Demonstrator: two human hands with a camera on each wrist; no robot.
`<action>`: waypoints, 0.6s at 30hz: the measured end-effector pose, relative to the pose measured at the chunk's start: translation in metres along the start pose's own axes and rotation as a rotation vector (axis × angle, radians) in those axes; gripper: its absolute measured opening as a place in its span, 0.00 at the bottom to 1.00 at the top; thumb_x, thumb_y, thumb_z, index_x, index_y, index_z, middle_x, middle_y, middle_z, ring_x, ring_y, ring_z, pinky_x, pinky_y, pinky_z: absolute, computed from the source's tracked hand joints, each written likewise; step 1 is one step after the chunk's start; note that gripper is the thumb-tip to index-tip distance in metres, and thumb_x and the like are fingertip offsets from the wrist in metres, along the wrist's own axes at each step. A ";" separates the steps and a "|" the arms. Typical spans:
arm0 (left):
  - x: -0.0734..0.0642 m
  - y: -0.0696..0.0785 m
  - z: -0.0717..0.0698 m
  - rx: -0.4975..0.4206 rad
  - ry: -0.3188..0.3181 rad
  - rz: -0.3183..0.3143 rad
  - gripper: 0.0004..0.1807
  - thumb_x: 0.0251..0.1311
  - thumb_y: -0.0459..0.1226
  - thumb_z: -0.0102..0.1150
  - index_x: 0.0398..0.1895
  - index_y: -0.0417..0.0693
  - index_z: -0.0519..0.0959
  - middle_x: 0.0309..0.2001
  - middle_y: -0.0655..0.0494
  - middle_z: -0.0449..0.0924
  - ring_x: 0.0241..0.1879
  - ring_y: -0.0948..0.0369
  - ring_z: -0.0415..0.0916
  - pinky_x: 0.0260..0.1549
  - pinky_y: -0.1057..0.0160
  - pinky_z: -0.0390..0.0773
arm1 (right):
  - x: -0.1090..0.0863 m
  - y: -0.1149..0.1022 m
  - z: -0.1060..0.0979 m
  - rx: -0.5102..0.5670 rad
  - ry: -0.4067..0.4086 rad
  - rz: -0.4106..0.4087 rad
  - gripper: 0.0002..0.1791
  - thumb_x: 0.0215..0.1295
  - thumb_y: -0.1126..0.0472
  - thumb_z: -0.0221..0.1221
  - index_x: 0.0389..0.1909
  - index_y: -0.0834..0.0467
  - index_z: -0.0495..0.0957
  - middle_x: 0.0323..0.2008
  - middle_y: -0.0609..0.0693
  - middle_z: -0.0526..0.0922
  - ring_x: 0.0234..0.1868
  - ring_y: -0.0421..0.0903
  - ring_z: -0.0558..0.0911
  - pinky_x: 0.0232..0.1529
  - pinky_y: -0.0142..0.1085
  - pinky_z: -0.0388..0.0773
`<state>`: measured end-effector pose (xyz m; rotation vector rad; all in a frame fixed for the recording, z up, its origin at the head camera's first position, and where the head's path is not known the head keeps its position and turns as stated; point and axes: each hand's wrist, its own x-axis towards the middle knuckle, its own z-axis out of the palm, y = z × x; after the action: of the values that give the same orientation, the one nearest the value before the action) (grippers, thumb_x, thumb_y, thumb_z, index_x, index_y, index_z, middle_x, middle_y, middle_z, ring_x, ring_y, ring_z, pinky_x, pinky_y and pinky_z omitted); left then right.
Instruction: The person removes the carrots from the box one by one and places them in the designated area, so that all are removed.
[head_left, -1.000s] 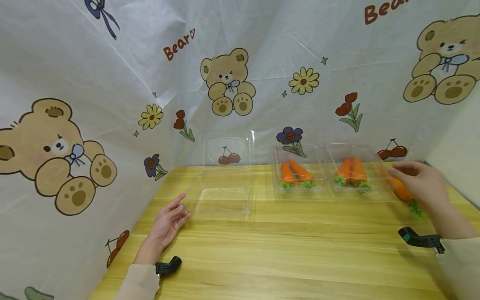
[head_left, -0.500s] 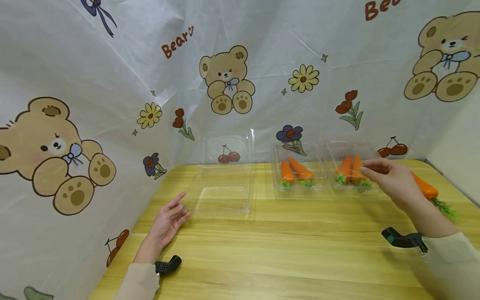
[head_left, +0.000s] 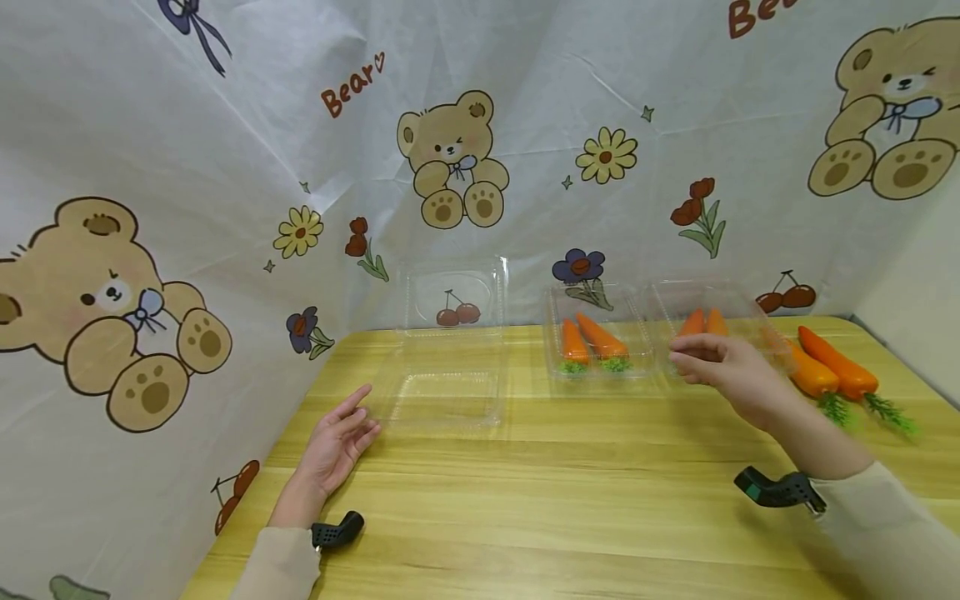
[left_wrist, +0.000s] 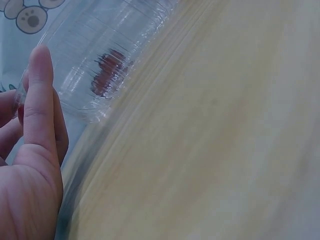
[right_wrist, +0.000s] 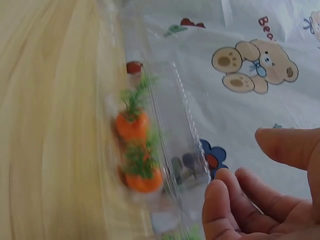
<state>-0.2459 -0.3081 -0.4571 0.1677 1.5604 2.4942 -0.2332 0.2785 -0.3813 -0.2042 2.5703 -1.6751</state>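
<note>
In the head view, my left hand [head_left: 341, 442] lies at the left edge of a clear plastic box [head_left: 450, 400] with its lid up, index finger extended. The left wrist view shows its fingers touching the clear plastic [left_wrist: 135, 30]. My right hand [head_left: 727, 371] hangs in front of another clear box [head_left: 693, 292] and partly hides two toy carrots [head_left: 691, 323] inside. In the right wrist view its thumb and fingers are apart, with nothing between them, near the carrots' green tops [right_wrist: 141, 161]. A third clear box [head_left: 633, 362] holds two more toy carrots [head_left: 600, 336].
Two loose toy carrots [head_left: 840, 362] lie at the right on the wooden table [head_left: 562, 500], leaves toward me. A white sheet [head_left: 540, 108] printed with bears and flowers stands behind the boxes and along the left side.
My right hand has moved left from the loose carrots to the front of the right-hand box, uncovering those carrots. My left hand has stayed in place.
</note>
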 end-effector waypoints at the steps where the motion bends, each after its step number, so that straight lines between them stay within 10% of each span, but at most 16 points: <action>1: 0.000 0.000 0.000 0.001 0.001 0.001 0.36 0.79 0.29 0.45 0.84 0.41 0.44 0.41 0.57 0.74 0.39 0.64 0.83 0.50 0.68 0.87 | 0.001 -0.001 0.003 0.011 -0.021 0.002 0.31 0.78 0.49 0.56 0.69 0.69 0.68 0.51 0.35 0.78 0.46 0.32 0.81 0.50 0.25 0.83; 18: 0.001 -0.001 -0.002 0.008 0.012 0.000 0.35 0.80 0.30 0.44 0.84 0.41 0.45 0.39 0.58 0.74 0.38 0.64 0.82 0.50 0.67 0.87 | 0.016 -0.012 0.060 0.286 -0.294 0.063 0.28 0.79 0.55 0.55 0.67 0.72 0.68 0.53 0.52 0.80 0.55 0.50 0.81 0.57 0.35 0.84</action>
<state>-0.2471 -0.3091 -0.4582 0.1543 1.5746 2.4940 -0.2406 0.2170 -0.3947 -0.3205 2.0827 -1.8100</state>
